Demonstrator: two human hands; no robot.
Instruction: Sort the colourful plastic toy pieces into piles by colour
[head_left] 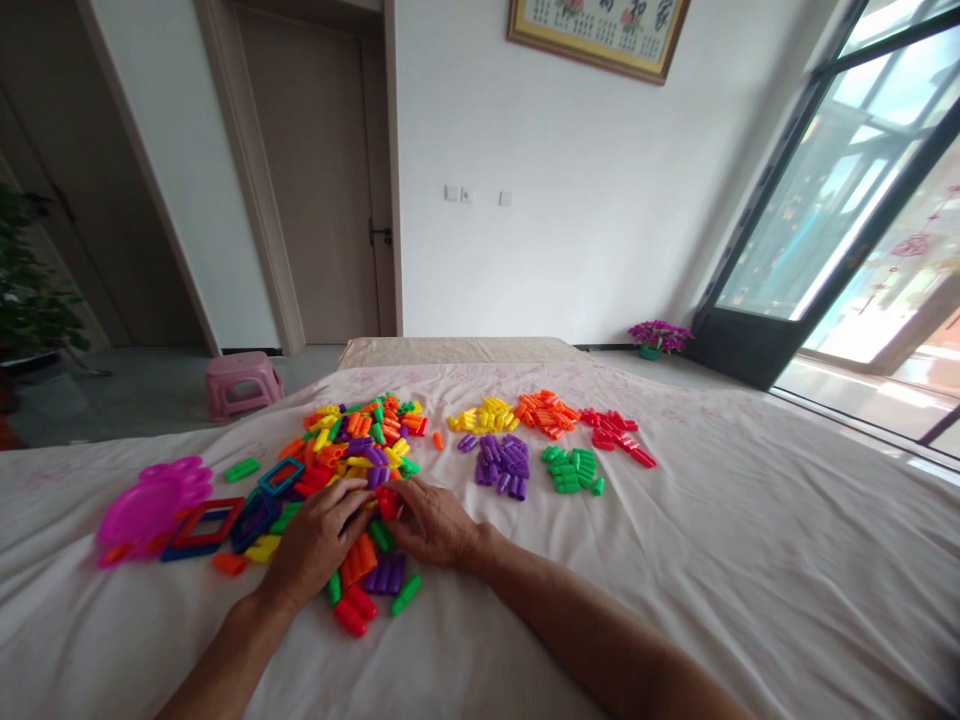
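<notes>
A mixed heap of bullet-shaped plastic toy pieces in red, orange, yellow, green and purple lies on the cloth-covered surface. Over the heap's near side, my right hand pinches a red plastic piece. My left hand is beside it, fingers curled in close to the red piece; what they grip is hidden. Below the hands are red pieces, purple pieces and a green piece.
Right of the heap are single-colour groups: yellow, orange, red, purple and green. To the left lie a pink plastic tray and square frames. A pink stool stands on the floor.
</notes>
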